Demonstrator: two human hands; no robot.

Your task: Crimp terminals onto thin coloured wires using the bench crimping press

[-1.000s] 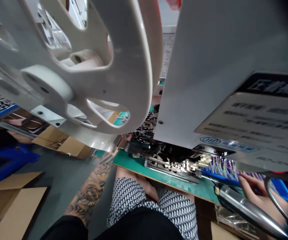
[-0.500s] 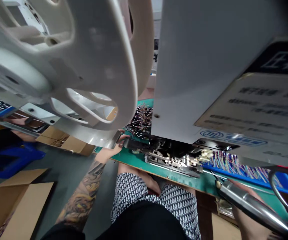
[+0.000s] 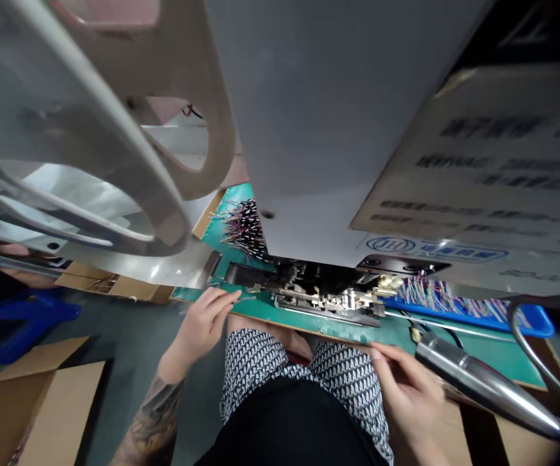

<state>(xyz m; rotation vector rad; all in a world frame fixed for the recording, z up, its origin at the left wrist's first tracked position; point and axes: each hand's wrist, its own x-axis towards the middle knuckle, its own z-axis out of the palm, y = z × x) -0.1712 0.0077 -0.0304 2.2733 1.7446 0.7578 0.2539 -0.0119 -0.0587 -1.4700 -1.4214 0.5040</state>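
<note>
From where I'm standing, the crimping machine's grey casing (image 3: pixel 309 129) looms over everything, with a big white reel (image 3: pixel 169 226) beside it at the worker's left. Under them stretches the green bench top (image 3: pixel 493 356), and an open cardboard box (image 3: pixel 73 401) sits on the floor to the left. A blue tray (image 3: pixel 544 323) of coloured wires (image 3: pixel 435 294) lies behind the right end of the metal crimping tooling (image 3: pixel 328 302). That tooling sits on the bench below the casing, its long axis running left to right, its right end slightly nearer the worker. The right hand (image 3: pixel 415 395) is the nearer to it: its fingertips are at the bench's front edge, just short of that right end, thumb and forefinger close together, though I can't tell whether they pinch anything. The left hand (image 3: pixel 202 330) is off the tooling's left end, so the tooling lies rightward from its fingers. They're curled nearly closed, and a thin pale sliver (image 3: pixel 248 298) shows just past their tips; whether it's held, I can't tell.
</note>
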